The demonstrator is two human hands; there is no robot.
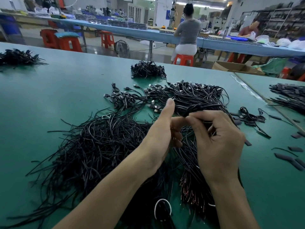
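Head view looks down on two bare hands working close together above a green table (49, 100). The left hand (160, 131) has its thumb standing straight up while its fingers curl in around a bundle of black cables (203, 106), gripping it from the left side. The right hand (220, 144) is curled as well, its thumb and forefinger pinching the same bundle just beside the left fingers, where the cables bend into a loop above the knuckles. The bundle hangs from both hands toward the near edge, ending in bare reddish wire tips (188, 189) that lie on the table. Under and left of the forearms spreads a loose heap of cables (92, 146), with a white tie loop (162, 208) near the bottom edge. Behind the hands lies a pile of plug-ended cables (189, 95), and farther back a smaller heap (147, 70). Flat black sleeve pieces (290, 158) are scattered to the right.
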